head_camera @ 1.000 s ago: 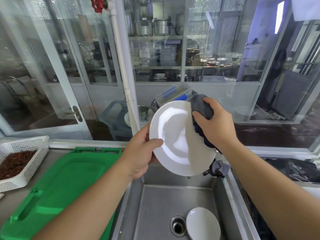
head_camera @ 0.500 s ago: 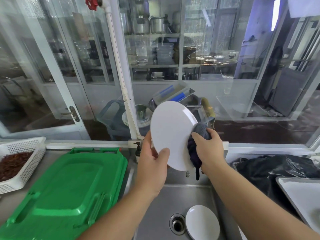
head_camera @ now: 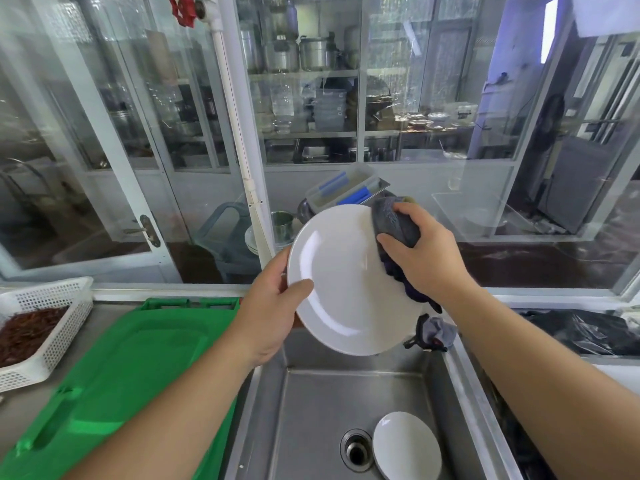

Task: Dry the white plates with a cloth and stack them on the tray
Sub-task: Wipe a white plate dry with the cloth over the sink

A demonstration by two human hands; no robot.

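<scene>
A brushed stainless-steel sink (head_camera: 346,403) sits below glass-paned partitions. Above it the left hand (head_camera: 273,306) grips the rim of a glossy round white plate (head_camera: 346,282), tilted, while the right hand (head_camera: 426,258) clutches a fuzzy grey-purple cloth (head_camera: 394,223) against its upper edge. A second white plate (head_camera: 407,445) lies beside the drain. A moulded green plastic tray (head_camera: 114,372), possibly a lid, lies left. No writing is legible.

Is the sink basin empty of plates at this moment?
No, a second white plate lies in the sink beside the drain, below the plate being wiped.
</scene>
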